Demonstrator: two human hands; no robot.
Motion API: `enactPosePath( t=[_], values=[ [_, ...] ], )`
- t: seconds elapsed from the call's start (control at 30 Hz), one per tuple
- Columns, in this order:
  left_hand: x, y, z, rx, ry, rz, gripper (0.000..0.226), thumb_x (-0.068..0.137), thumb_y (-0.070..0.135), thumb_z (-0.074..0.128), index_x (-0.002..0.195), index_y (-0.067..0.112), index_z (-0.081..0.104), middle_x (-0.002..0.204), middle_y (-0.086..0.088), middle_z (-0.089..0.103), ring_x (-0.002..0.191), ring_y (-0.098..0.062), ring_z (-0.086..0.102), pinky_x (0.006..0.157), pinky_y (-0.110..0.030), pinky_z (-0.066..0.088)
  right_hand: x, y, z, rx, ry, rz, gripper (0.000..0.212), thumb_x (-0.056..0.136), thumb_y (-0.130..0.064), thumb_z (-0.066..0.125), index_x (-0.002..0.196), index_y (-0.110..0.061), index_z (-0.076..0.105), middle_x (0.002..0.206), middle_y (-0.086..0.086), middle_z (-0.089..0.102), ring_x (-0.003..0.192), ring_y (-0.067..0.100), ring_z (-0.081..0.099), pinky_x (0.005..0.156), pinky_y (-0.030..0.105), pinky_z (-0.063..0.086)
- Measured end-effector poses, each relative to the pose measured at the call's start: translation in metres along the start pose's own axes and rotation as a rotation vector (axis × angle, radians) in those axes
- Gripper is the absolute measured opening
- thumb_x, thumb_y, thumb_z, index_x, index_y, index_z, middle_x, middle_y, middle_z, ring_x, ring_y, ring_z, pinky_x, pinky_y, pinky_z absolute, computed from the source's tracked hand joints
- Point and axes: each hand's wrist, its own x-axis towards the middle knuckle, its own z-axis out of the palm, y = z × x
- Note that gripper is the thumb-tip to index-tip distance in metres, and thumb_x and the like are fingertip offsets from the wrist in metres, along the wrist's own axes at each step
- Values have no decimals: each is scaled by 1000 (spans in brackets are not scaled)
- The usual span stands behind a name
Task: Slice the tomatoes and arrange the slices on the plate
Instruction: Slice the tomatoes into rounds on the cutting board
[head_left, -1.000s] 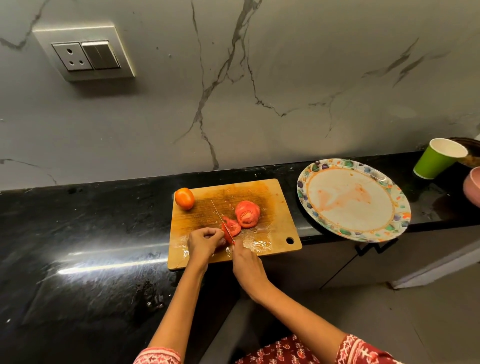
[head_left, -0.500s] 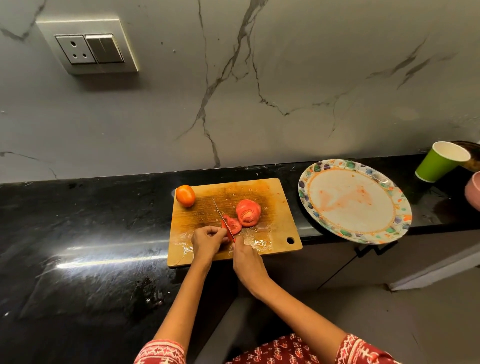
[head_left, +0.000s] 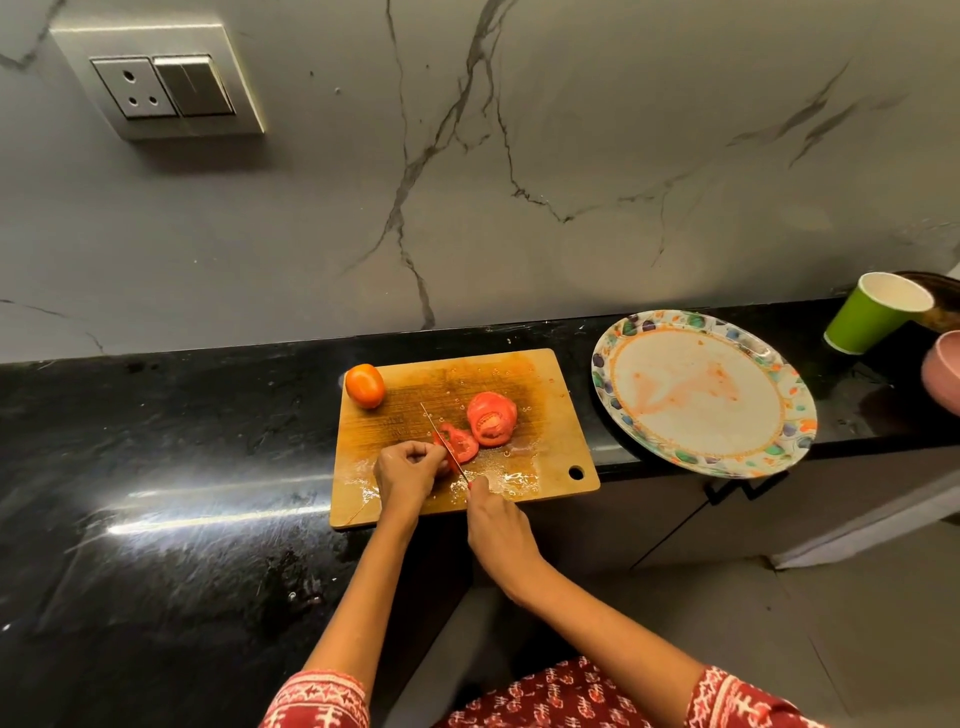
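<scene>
A wooden board (head_left: 540, 415) lies on the black counter (head_left: 182, 467), its long axis running left to right and its hanging hole at the near right corner. The left hand (head_left: 408, 470) sits on the board's near half with fingers curled down onto a tomato piece (head_left: 441, 457), which it mostly hides. The right hand (head_left: 496, 525) grips the handle of a knife (head_left: 441, 439); the handle itself is covered by the fingers. The thin blade points away from the person and slightly left, its long axis slanting from the near right to the far left, and it passes between the held piece and a cut slice (head_left: 462, 441) that lies flat just to the right of the left hand's fingers. Beside that slice, further right and back, a larger cut tomato (head_left: 491, 418) rests with its cut face turned toward the camera. A whole tomato (head_left: 365, 385) stands at the board's far left corner, apart from the cut pieces. Juice and seeds wet the board near the hands. To the right of the board a patterned plate (head_left: 789, 431) overhangs the counter edge, with red smears on its middle and no slices on it. A green cup (head_left: 867, 317) stands beyond the plate by the wall.
</scene>
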Motion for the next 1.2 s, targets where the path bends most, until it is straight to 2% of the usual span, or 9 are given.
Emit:
enactPosePath(
  t=[0.17,0.33,0.5,0.7,0.9,1.2],
  values=[
    [-7,-2,4,12,-8,30,14,78,5,67,65,9,69,66,-8,70,61,-13,66,57,-21,53,11,-8,-5,-8,9,18,29,98,-2,28,125,-2,39,112,17,61,105,31,60,82,33,47],
    [0,-4,0,13,9,18,19,78,3,67,62,13,67,66,-9,70,65,-18,68,65,-29,55,-10,-2,0,0,-55,42,26,101,-9,28,125,-5,37,111,13,62,102,29,62,78,33,48],
    [4,-6,-4,-17,-25,14,20,79,3,66,62,12,67,67,-11,70,68,-21,68,67,-30,54,-6,-7,-2,30,-60,62,21,102,-10,28,117,-4,40,108,15,63,100,31,63,75,35,47],
    [1,-6,-5,-16,-22,22,23,80,1,65,60,14,67,66,-9,69,66,-20,67,66,-30,54,6,-19,-5,-6,-52,80,26,97,-1,29,121,-2,40,112,17,61,107,32,61,82,35,48],
    [4,-8,-8,-7,-12,26,22,79,2,66,61,15,66,65,-7,69,66,-19,66,68,-32,54,-15,-19,0,3,-66,100,27,100,-6,29,126,-3,37,115,13,61,106,26,62,82,32,49],
    [2,-5,-13,29,-39,32,18,77,4,68,62,14,68,67,-9,70,67,-19,66,70,-33,55,11,-28,-5,65,-87,133,36,96,-1,34,133,0,32,121,17,57,115,32,54,91,36,44]
  ],
)
